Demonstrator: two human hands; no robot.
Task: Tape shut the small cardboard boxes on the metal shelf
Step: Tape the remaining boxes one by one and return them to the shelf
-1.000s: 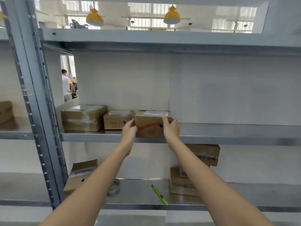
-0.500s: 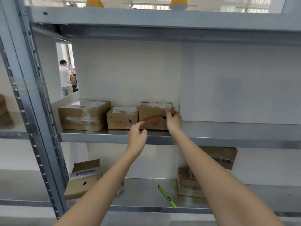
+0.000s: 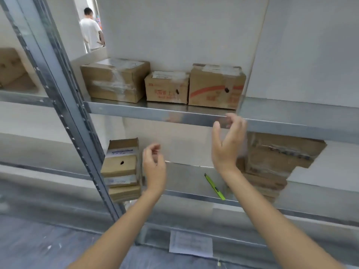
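Head view: three small cardboard boxes sit in a row on the upper metal shelf. The box with the red stripe is at the right end, touching the smaller middle box, and the widest box, wrapped with clear tape, stands just to the left of those with a narrow gap. All three have their top flaps down, with white labels and tape on top.

Both hands are in the air in front of the shelving, holding nothing. The right hand is raised before the front edge of the upper shelf, just below the striped box, fingers loosely curled and thumb spread apart. The left hand is lower, fingers loosely bent, in front of the lower shelf.

On that lower shelf a stack of small boxes leans at the left, a green utility knife lies near the front edge, and more brown boxes are piled at the right, partly behind the right forearm.

A person in a white shirt stands far behind the rack. A paper sheet lies low down near the floor
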